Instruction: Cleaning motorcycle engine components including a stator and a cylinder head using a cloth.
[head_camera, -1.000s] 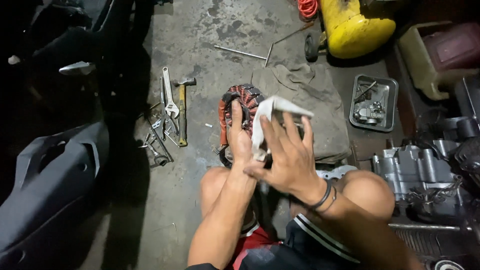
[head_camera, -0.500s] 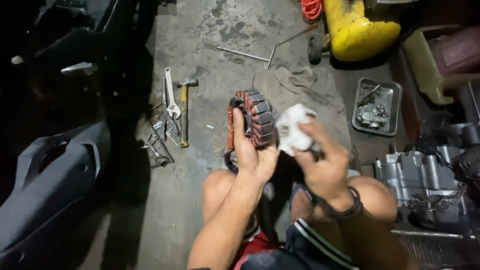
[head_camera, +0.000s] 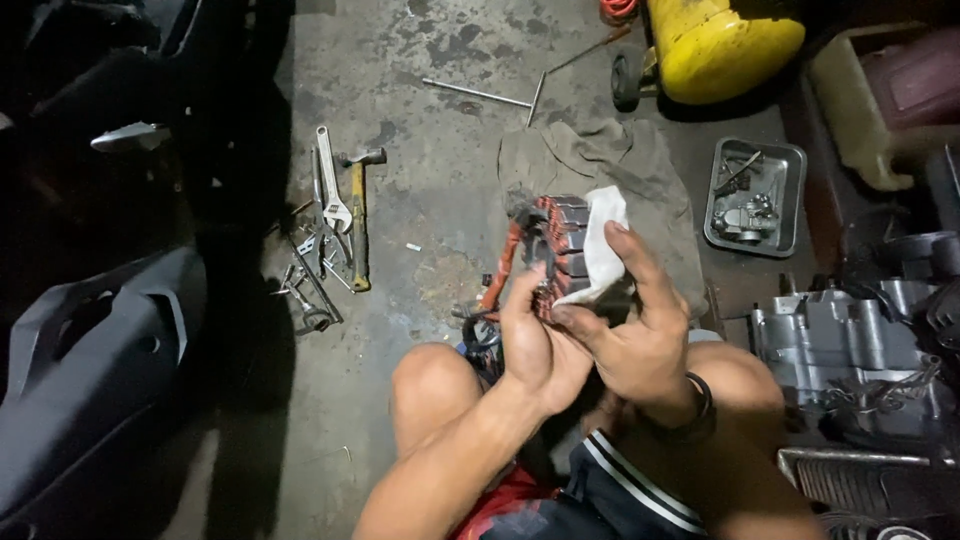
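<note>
The person sits on the concrete floor (head_camera: 440, 160) with the knees apart, and both hands are raised in front of the body. The left hand (head_camera: 535, 345) is closed around the near side of a round stator (head_camera: 550, 250), a ring of copper-red coils with orange wires hanging down on its left side. The right hand (head_camera: 640, 340) is partly closed and presses a white rag (head_camera: 600, 245) against the right side of the stator, with the fingers stretched over the cloth. The stator is held in the air, above a grey cloth (head_camera: 600, 165) that lies on the floor behind it. To the left, a hammer (head_camera: 358, 215) and a wrench (head_camera: 328, 190) lie among small tools. To the right is a metal tray (head_camera: 790, 170) with parts, and a yellow tank (head_camera: 725, 40) stands far right. A grey engine case (head_camera: 830, 345) is near the right knee.
</note>
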